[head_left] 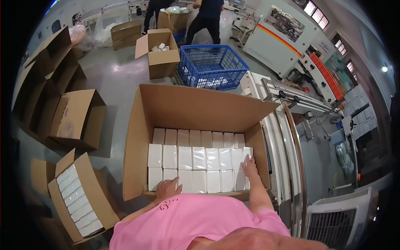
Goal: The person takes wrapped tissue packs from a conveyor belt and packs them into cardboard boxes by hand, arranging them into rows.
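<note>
In front of me stands a large open cardboard carton (200, 104), its back flap raised. Shrink-wrapped white boxes (198, 159) fill it in three visible rows; the back row sits lower and in shadow. My left hand (168, 189) rests at the carton's front edge, fingers spread over the front row near its left end. At the right end of the rows, my right hand (250, 168) lies against the last white boxes with its fingers stretched out. Neither hand visibly grips a box.
A narrow carton of white boxes (79, 202) stands at lower left, near other open cartons (77, 114). Beyond are a blue crate (214, 62), a small carton (164, 62) and two people. A metal conveyor (287, 166) runs along the right, with an air cooler (337, 221) below.
</note>
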Demonstrator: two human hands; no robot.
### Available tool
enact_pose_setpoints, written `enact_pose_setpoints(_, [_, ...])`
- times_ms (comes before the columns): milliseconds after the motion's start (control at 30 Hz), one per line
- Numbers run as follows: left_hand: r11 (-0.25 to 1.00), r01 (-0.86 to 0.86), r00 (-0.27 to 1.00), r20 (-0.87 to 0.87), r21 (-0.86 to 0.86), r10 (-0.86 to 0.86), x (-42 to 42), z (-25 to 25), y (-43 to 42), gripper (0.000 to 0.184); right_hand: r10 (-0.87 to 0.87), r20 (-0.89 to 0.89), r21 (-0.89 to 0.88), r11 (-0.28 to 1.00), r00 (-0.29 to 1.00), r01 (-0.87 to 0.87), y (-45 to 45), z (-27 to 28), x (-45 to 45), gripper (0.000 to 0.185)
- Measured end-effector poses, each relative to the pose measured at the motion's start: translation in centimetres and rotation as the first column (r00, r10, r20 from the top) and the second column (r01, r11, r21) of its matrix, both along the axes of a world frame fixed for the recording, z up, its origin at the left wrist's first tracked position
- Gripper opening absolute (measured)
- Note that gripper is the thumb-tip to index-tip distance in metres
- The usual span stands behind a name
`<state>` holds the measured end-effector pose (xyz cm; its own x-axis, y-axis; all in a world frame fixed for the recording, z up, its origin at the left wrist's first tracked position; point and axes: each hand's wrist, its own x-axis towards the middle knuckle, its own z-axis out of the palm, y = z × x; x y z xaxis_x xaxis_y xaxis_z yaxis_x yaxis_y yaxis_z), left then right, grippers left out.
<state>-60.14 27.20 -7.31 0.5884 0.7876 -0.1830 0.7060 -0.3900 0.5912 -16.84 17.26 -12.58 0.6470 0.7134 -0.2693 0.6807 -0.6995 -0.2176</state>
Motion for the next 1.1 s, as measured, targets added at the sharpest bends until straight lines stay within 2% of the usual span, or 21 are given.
enact_pose_setpoints(33, [1.000,0.014,1.000,0.003,-0.020,-0.014,0.0,0.2,0.0,0.044,0.004,0.005,-0.054,0.999,1.000,-0.004,-0.4,1.2,-0.6,0.066])
enact_pose_setpoints(133, [0.998,0.006,1.000,-0.016,-0.062,-0.007,0.1,1.5,0.0,0.044,0.009,0.067,0.014,1.000,0.998,-0.010,-1.3,2.0,-0.8,0.057])
enact_pose_setpoints(233, [0.999,-0.002,1.000,0.009,-0.037,0.002,0.1,1.3,-0.1,0.044,-0.025,-0.038,0.190,0.981,0.999,0.031,-3.1,3.0,-0.3,0.047])
enact_pose_setpoints(333, [1.000,-0.027,1.000,-0.010,-0.004,0.027,0.3,2.0,-0.4,0.043,-0.004,0.077,0.486,0.873,0.997,-0.034,-6.5,6.0,-1.2,0.043])
enact_pose_setpoints(400, [0.999,-0.028,1.000,0.001,0.046,0.028,0.3,1.5,-0.6,0.042,-0.116,0.108,0.559,0.829,0.987,0.036,-8.8,9.4,-2.2,0.039])
enact_pose_setpoints(467, [0.995,-0.044,0.999,0.005,0.093,0.043,0.2,0.9,-0.9,0.042,-0.199,0.248,0.590,0.807,0.948,0.016,-12.6,9.0,0.0,0.039])
enact_pose_setpoints(533, [0.989,-0.061,0.998,0.007,0.137,0.061,0.1,0.6,-1.2,0.042,-0.367,0.167,0.707,0.691,0.915,0.149,-16.6,11.3,0.0,0.040])
enact_pose_setpoints(600, [0.984,-0.078,0.997,-0.002,0.161,0.080,0.1,0.3,-1.4,0.042,-0.522,0.195,0.745,0.630,0.831,0.221,-21.6,11.7,1.6,0.038])
enact_pose_setpoints(667, [0.983,-0.087,0.995,-0.031,0.161,0.093,0.1,0.0,-1.5,0.044,-0.604,0.357,0.680,0.691,0.712,0.245,-28.1,10.7,3.7,0.040])
enact_pose_setpoints(767, [0.976,-0.127,0.989,-0.053,0.175,0.138,0.2,-0.8,-1.8,0.045,-0.735,0.369,0.671,0.634,0.569,0.384,-36.5,10.2,3.6,0.040])
enact_pose_setpoints(867, [0.983,-0.147,0.979,-0.124,0.112,0.160,0.3,-1.0,-1.6,0.048,-0.841,0.343,0.613,0.538,0.419,0.579,-43.3,9.4,2.3,0.042])
enact_pose_setpoints(967, [0.981,-0.164,0.972,-0.152,0.100,0.178,0.3,-0.6,-1.9,0.049,-0.920,0.218,0.436,0.391,0.326,0.810,-47.6,9.8,0.8,0.042])
enact_pose_setpoints(1100, [0.971,-0.216,0.963,-0.141,0.105,0.230,0.5,-0.2,-2.2,0.048,-0.869,0.293,0.293,0.478,0.398,0.828,-51.4,6.9,0.1,0.042])
